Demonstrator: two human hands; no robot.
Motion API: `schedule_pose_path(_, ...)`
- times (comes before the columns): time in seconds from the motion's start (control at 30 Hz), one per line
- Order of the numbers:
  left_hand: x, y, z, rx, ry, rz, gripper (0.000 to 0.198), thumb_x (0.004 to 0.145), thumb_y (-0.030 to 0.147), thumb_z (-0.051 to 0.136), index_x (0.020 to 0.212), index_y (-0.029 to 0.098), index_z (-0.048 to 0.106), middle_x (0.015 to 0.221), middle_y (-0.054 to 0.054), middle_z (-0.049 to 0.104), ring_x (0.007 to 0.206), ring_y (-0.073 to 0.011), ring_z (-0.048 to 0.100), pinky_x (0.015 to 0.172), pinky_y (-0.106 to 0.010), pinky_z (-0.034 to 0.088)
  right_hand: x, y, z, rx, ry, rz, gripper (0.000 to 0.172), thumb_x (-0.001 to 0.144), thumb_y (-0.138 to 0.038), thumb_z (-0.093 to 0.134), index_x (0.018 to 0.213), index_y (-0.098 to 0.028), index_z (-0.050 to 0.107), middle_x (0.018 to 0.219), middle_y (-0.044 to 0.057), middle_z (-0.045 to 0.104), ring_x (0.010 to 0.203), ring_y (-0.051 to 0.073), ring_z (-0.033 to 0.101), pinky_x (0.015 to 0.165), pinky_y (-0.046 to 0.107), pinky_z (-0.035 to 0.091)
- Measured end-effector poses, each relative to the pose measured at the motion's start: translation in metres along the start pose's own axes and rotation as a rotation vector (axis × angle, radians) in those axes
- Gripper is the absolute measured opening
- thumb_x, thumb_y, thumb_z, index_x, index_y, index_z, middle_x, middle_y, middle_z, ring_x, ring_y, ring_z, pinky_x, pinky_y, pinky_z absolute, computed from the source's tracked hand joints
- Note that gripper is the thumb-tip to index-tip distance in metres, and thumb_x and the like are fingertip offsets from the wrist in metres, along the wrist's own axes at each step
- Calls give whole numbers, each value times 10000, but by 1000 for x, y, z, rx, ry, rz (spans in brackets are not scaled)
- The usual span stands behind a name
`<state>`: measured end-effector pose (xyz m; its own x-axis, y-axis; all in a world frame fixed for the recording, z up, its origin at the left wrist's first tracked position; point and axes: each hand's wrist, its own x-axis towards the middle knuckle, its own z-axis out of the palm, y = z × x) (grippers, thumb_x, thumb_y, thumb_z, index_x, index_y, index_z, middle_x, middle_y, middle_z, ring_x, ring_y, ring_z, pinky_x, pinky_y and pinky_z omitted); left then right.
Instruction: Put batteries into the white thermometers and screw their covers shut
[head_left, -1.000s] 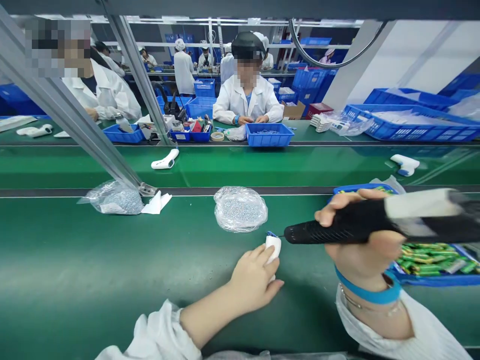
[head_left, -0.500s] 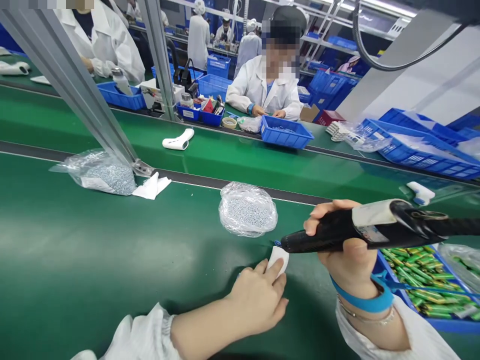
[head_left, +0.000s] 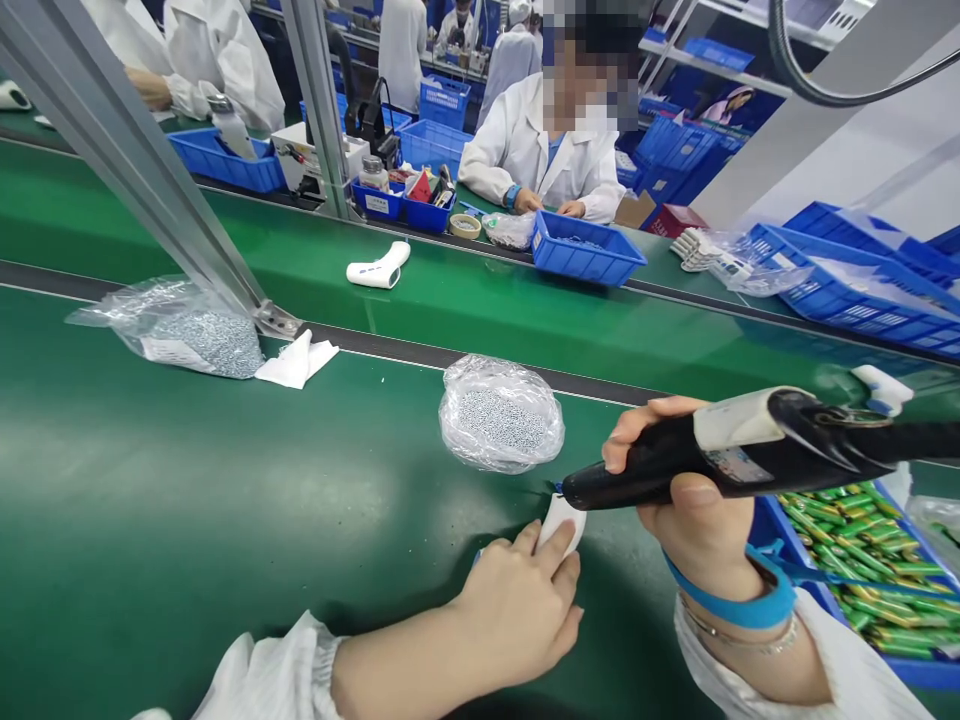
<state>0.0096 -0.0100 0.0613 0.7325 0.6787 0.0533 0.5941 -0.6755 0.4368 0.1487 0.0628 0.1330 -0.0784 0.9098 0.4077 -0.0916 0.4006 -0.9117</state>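
On the green conveyor belt [head_left: 225, 500], the left hand [head_left: 517, 610] rests with its fingers [head_left: 551, 550] spread over a white plastic housing [head_left: 562, 522] lying on the belt. The right hand [head_left: 694, 500] grips a black electric screwdriver [head_left: 637, 475] between thumb and curled fingers, its tip just beside the housing, near a plastic bag of small grey parts [head_left: 501, 420].

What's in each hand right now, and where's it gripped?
The right hand grips a black corded electric screwdriver around its barrel; the left hand holds a white plastic part under its fingers.
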Motion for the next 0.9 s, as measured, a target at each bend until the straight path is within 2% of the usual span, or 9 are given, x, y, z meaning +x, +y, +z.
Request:
schedule_pose_path(0.33, -2, 2, -2, -9, -30, -17, 421, 892, 372, 409, 1208, 121, 529, 1414, -91, 402, 1132, -312, 524, 685, -396, 588, 7, 3, 6, 34, -70, 54, 347, 700, -416, 741, 971, -251, 601, 694, -5, 602, 515, 146, 537, 430, 282, 442)
schedule_pose_path(0.57, -1, 1, -2, -20, -42, -27, 429, 886, 359, 406, 1222, 119, 523, 1409, -98, 410, 1138, -312, 522, 726, -406, 582, 10, 13, -3, 70, -17, 99, 365, 723, -397, 722, 1004, -222, 569, 729, -8, 584, 542, 136, 535, 469, 276, 445)
schedule_pose_path(0.7, -1, 0, 1, -9, -32, -24, 440, 871, 356, 423, 1236, 131, 519, 1412, -97, 406, 1146, -311, 516, 753, -411, 572, 12, 18, 4, 24, -2, 103, 396, 729, -401, 716, 1039, -222, 546, 765, -2, 581, 572, 133, 542, 490, 270, 450)
schedule_pose_path(0.8, 1, -1, 5, 7, -41, -22, 449, 857, 347, 433, 1243, 134, 517, 1417, -98, 398, 1156, -315, 508, 748, -407, 570, 18, 3, 6, -3, -30, 46, 370, 743, -443, 692, 1018, -231, 564, 791, 7, 602, 542, 121, 533, 486, 270, 457)
schedule_pose_path(0.87, 2, -3, 8, 13, -54, -32, 448, 852, 336, 433, 1246, 137, 514, 1423, -97, 386, 1162, -320, 502, 743, -416, 568, 18, -16, -5, -38, -36, -43, 366, 759, -486, 657, 1027, -254, 567, 821, 17, 620, 577, 138, 560, 530, 291, 489)
schedule_pose_path(0.9, 2, -3, 10, 15, -63, -38, 450, 851, 330, 430, 1250, 138, 510, 1429, -96, 375, 1165, -324, 498, 745, -427, 565, 17, -26, -15, -97, -54, -104, 361, 767, -483, 647, 1044, -268, 561, 855, 25, 629, 662, 166, 594, 604, 323, 514)
